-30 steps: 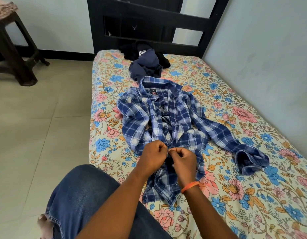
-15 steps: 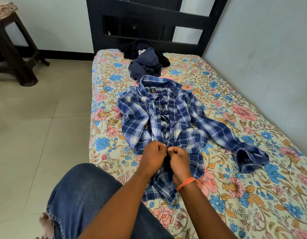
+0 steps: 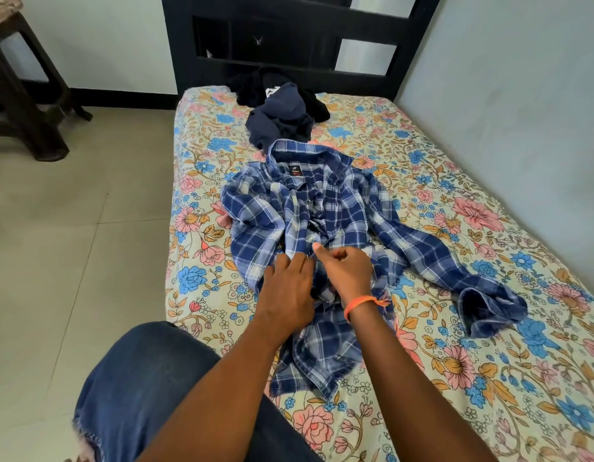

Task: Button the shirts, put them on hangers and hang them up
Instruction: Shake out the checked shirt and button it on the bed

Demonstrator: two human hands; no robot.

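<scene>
The blue plaid shirt lies collar-up on the floral bedsheet, front placket facing the person. Half a second ago both fists were bunched together lower on the placket; now they have moved up. The left hand has loosened, fingers straight and resting flat on the cloth. The right hand is curled, thumb up by the placket edge; whether it pinches fabric, I cannot tell. A dark heap of clothes sits by the headboard.
</scene>
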